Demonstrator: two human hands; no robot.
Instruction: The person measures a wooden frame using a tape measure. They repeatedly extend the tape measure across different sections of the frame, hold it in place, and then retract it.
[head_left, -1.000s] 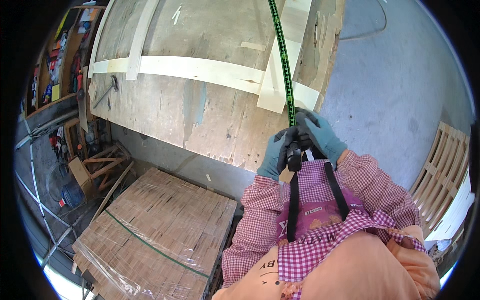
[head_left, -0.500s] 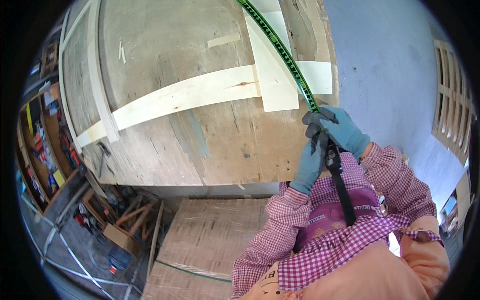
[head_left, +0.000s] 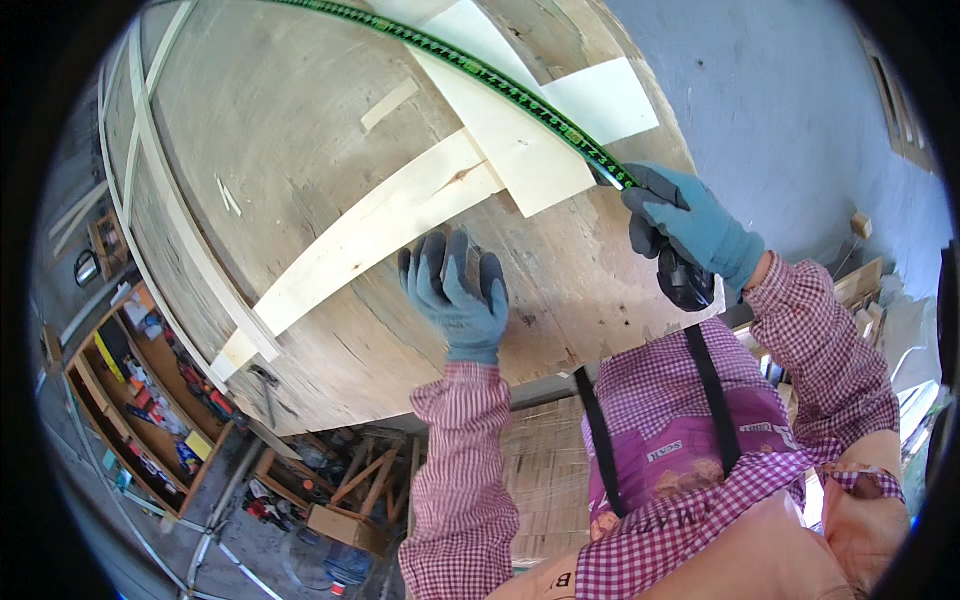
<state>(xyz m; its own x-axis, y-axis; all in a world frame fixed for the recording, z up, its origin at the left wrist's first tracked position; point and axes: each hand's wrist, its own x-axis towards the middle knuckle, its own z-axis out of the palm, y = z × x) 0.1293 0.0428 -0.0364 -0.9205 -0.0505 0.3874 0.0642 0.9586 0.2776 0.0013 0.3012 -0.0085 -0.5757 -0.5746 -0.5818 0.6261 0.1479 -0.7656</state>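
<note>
My right hand (head_left: 695, 218), in a blue glove with dark grey fingers, grips a tape measure at the right edge of the plywood tabletop (head_left: 340, 370). Its black case (head_left: 686, 282) shows below my palm, and the green-and-black blade (head_left: 478, 72) runs out in an arc toward the upper left. My left hand (head_left: 455, 295), gloved alike, is over the tabletop with fingers apart and nothing in them. Just beyond its fingertips lies a long pale wood strip (head_left: 365, 230), whose right end meets a wide pale board (head_left: 535, 165) beneath the blade.
Thin crossed wooden strips (head_left: 170, 170) line the tabletop's left side, with a dark metal tool (head_left: 265, 390) near its front edge. A wooden tray of tools (head_left: 150, 400) stands at left. Below the table are a wrapped stack (head_left: 545, 470) and a cardboard box (head_left: 345, 528).
My left hand has let go of the tape measure and moved left over the tabletop, its fingers spreading. The blade now slants further left, and the view has turned.
</note>
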